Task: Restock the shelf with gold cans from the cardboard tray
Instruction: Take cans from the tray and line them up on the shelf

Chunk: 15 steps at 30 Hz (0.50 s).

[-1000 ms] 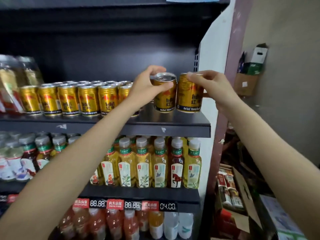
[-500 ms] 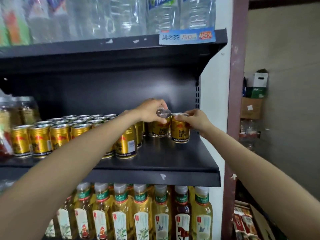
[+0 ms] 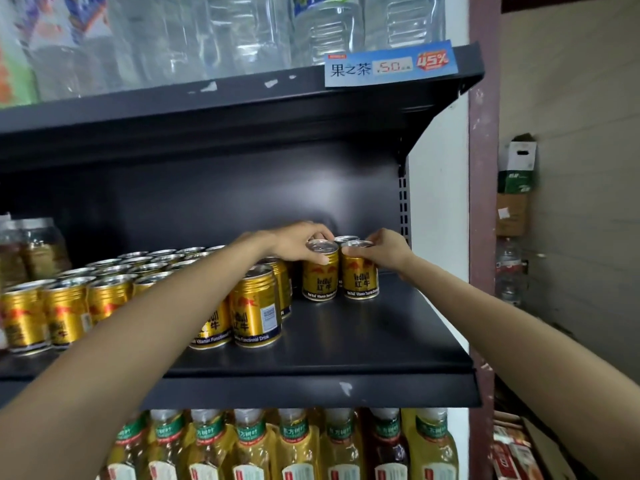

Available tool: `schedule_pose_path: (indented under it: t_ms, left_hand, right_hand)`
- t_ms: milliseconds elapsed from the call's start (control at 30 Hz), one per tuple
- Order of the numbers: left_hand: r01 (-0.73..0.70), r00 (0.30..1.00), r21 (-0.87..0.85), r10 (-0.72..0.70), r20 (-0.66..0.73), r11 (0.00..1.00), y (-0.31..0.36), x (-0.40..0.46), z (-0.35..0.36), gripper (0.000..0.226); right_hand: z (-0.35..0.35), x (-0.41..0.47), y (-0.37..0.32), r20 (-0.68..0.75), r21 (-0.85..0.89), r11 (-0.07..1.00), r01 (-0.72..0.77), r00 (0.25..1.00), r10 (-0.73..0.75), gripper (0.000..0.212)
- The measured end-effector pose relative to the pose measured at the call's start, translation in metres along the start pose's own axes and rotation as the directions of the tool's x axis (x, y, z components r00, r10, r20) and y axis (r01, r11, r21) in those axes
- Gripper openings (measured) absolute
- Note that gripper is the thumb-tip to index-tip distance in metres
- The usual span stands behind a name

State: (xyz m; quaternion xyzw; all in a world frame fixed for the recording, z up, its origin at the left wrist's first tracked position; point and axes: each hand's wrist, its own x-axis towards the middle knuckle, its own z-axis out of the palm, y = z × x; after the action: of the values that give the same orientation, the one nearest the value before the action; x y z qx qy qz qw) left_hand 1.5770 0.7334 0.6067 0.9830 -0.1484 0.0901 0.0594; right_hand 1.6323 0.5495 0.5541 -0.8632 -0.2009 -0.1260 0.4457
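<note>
Two gold cans stand upright side by side deep on the black shelf [image 3: 363, 344]. My left hand [image 3: 298, 242] grips the top of the left gold can [image 3: 320, 277]. My right hand [image 3: 384, 251] holds the rim of the right gold can [image 3: 360, 280]. A third can top [image 3: 346, 239] shows just behind them. Rows of gold cans [image 3: 69, 306] fill the shelf's left and middle, partly hidden by my left forearm. The cardboard tray is out of view.
The right front of the shelf is bare metal. The shelf above [image 3: 242, 102] holds clear water bottles and carries a blue price tag [image 3: 389, 65]. Yellow tea bottles [image 3: 294, 448] stand below. Cardboard boxes [image 3: 514, 188] hang on the wall at right.
Both hands carried their cans from the shelf's front edge to the back and set them down on the shelf. My view has tilted upward.
</note>
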Motion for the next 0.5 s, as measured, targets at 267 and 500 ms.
schedule_pose_path:
  t_ms: [267,500]
  left_hand:
    - [-0.060,0.995,0.592,0.095,-0.028,0.803,0.005,-0.015,0.004,0.044]
    - [-0.108,0.958,0.903,0.287,-0.017,0.416,0.009,-0.009,0.006,0.068]
  right_hand:
    - [-0.005,-0.014,0.005,0.139,-0.209,0.970,0.125,0.986,-0.097,0.088]
    - [0.009,-0.014,0.002,0.075,-0.297,0.927,0.230,0.973,-0.218,0.079]
